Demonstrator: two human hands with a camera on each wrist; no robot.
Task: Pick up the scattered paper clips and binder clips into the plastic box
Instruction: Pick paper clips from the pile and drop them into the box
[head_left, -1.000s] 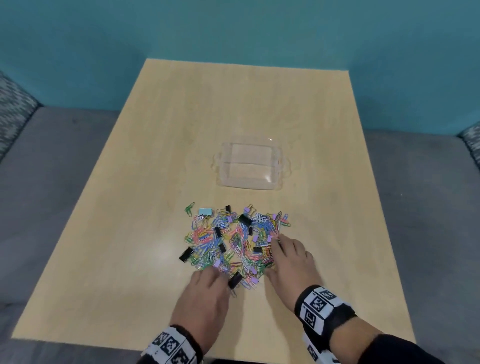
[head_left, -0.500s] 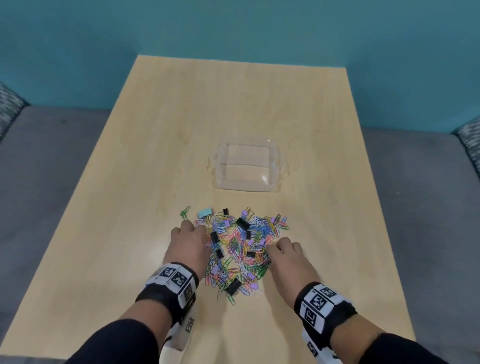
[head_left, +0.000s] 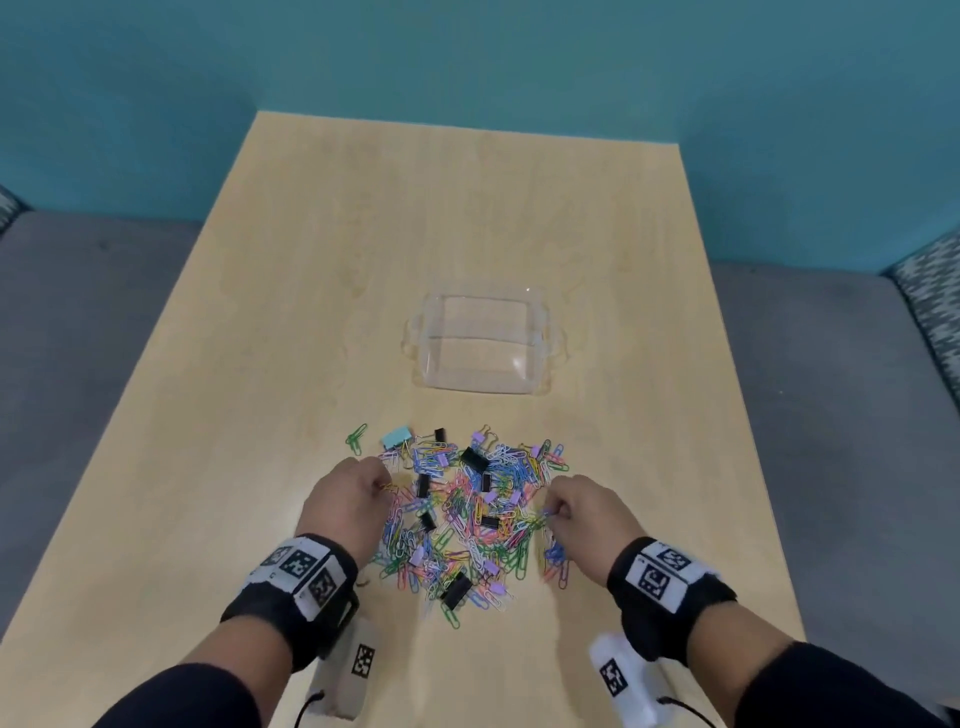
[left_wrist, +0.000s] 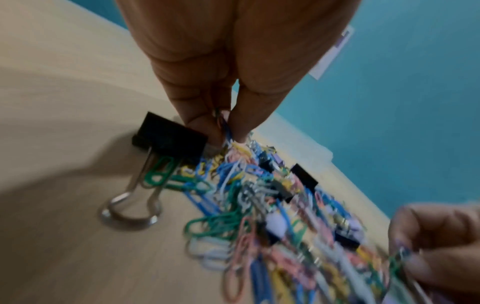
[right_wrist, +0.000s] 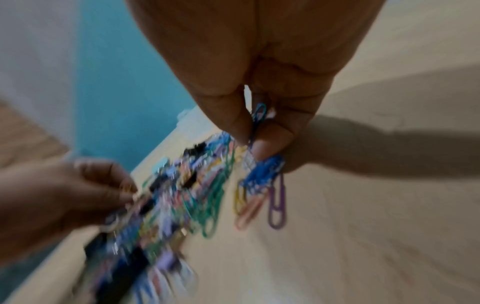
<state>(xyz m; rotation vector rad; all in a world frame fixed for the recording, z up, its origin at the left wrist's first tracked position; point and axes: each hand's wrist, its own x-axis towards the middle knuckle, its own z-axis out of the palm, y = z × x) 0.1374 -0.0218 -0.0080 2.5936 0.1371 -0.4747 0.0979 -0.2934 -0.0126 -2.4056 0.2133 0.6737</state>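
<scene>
At the pile's edges (both sides), fingers (right_wrist: 272, 142) pinch paper clips (right_wrist: 259, 117).

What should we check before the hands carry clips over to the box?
1. Left hand pinches paper clips: ok.
2. Right hand pinches a bunch of paper clips: ok.
3. Plastic box open on top: ok.
4. Way across the table to the box free: ok.
5. Dangling clips hooked firmly: cannot tell.
6. Pile finished: not ok.
</scene>
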